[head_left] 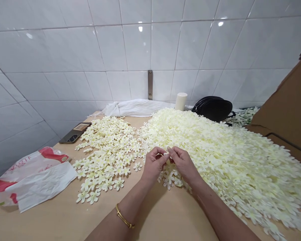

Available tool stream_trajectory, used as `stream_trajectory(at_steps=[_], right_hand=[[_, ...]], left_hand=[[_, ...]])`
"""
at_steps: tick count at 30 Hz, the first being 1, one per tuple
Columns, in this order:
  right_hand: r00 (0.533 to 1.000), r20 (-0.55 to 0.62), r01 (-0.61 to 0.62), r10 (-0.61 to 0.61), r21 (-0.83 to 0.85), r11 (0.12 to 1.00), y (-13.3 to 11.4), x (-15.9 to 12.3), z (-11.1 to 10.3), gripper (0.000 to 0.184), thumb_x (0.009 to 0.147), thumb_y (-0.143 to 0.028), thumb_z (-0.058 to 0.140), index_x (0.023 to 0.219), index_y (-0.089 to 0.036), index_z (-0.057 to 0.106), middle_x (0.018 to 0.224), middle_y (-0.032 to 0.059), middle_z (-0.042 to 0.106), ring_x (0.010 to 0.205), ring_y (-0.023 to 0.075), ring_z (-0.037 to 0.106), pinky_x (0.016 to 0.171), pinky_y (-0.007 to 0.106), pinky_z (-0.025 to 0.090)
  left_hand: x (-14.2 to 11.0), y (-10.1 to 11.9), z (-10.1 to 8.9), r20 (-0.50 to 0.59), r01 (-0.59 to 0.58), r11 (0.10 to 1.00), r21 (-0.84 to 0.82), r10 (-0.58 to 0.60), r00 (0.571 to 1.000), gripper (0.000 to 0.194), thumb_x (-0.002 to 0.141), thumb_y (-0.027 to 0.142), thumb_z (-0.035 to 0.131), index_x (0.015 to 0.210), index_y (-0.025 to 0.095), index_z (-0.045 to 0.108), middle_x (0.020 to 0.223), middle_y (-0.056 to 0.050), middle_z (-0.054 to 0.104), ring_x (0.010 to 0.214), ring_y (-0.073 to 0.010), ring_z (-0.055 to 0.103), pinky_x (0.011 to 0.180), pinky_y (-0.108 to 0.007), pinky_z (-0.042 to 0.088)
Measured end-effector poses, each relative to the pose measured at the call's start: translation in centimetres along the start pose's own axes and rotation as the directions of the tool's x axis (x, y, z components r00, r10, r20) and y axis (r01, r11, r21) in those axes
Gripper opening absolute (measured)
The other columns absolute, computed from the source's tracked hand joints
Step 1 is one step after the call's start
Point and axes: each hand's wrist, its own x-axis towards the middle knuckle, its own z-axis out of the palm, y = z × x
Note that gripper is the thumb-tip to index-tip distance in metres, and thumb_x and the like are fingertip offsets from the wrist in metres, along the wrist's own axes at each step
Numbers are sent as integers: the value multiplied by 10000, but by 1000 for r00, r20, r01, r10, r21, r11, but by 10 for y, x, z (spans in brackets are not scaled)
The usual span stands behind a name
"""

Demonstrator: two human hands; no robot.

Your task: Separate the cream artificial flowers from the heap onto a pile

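Note:
My left hand (pixel 154 164) and my right hand (pixel 182 163) meet at the front edge of a big heap of cream-white artificial flowers (pixel 203 144). Thumbs and forefingers of both hands are pinched together on a small pale artificial flower (pixel 166 154), mostly hidden by the fingertips. A gold bangle (pixel 124 217) circles my left wrist. Left of my hands, a second, thinner spread of artificial flowers (pixel 107 150) with yellowish centres lies on the wooden table (pixel 110 217). One loose flower (pixel 137 166) rests just beside my left hand.
A phone (pixel 75 132) and a red-and-white plastic bag (pixel 32 167) with a white tissue (pixel 45 185) lie at left. Along the tiled wall are white sheeting (pixel 135 107), a cream cylinder (pixel 181 101) and a black bag (pixel 213 108). Cardboard (pixel 288 107) stands at right.

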Motion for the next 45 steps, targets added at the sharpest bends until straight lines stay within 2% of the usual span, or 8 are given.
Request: stream_trajectory(at_steps=[6, 11, 21, 25, 28, 33, 38, 45], right_hand=[[993, 88, -89, 75, 169, 982, -5, -1, 1, 307, 700, -447, 588, 621, -174, 473, 555, -44, 454, 522, 95, 421, 506, 224, 347], [995, 73, -81, 67, 207, 975, -2, 0, 2, 309, 711, -444, 572, 603, -185, 441, 526, -52, 442, 494, 96, 414, 500, 231, 354], [996, -84, -1, -17, -216, 976, 0, 0, 2, 455, 797, -544, 385, 506, -196, 343, 454, -47, 301, 445, 97, 315, 444, 244, 256], [955, -195, 80, -223, -556, 828, -5, -1, -1, 361, 833, -400, 377, 534, -198, 383, 526, -6, 418, 500, 125, 384, 495, 264, 300], [910, -231, 102, -346, -682, 724, -5, -1, -4, 130, 786, -226, 407, 792, -170, 524, 811, 80, 539, 727, 190, 503, 624, 303, 381], [905, -183, 225, -384, -559, 798, -8, -2, -2, 220, 828, -244, 369, 929, -159, 546, 904, 97, 559, 830, 194, 522, 690, 303, 409], [986, -19, 148, -168, -378, 914, -11, -4, 1, 193, 804, -326, 443, 735, -180, 548, 693, 20, 552, 631, 144, 476, 561, 256, 362], [987, -95, 100, -133, -291, 952, -5, -2, 3, 329, 806, -390, 406, 549, -190, 362, 495, -51, 345, 489, 93, 331, 469, 224, 277]], left_hand=[[4, -2, -3, -38, -19, 999, -40, 18, 999, 213, 572, 247, 687, 600, 153, 497, 444, 68, 447, 386, -39, 369, 405, -173, 287], [5, 0, -3, 7, 101, 971, -218, -102, 995, 304, 482, 210, 739, 725, 146, 567, 521, 54, 506, 417, -49, 426, 430, -187, 328], [3, -4, 0, -7, 57, 990, -132, -59, 998, 244, 543, 309, 711, 581, 143, 536, 461, 50, 479, 425, -56, 444, 440, -184, 332], [5, -1, -3, -72, 26, 991, -130, -36, 997, 231, 553, 309, 691, 586, 153, 524, 460, 55, 469, 420, -63, 438, 427, -189, 325], [5, 0, -5, -91, 3, 995, -96, -11, 996, 191, 578, 286, 665, 596, 155, 528, 460, 53, 473, 424, -64, 434, 433, -191, 326], [4, 1, -5, -72, -44, 999, -28, 42, 997, 138, 614, 247, 633, 610, 149, 536, 472, 54, 470, 425, -55, 412, 439, -186, 325], [2, 1, -4, -44, -56, 998, -2, 56, 997, 150, 625, 259, 635, 628, 146, 536, 489, 54, 472, 440, -56, 413, 440, -185, 332], [0, 0, 0, 19, 8, 999, -43, -7, 1000, 251, 587, 325, 689, 649, 155, 516, 485, 65, 467, 408, -48, 402, 419, -184, 318]])
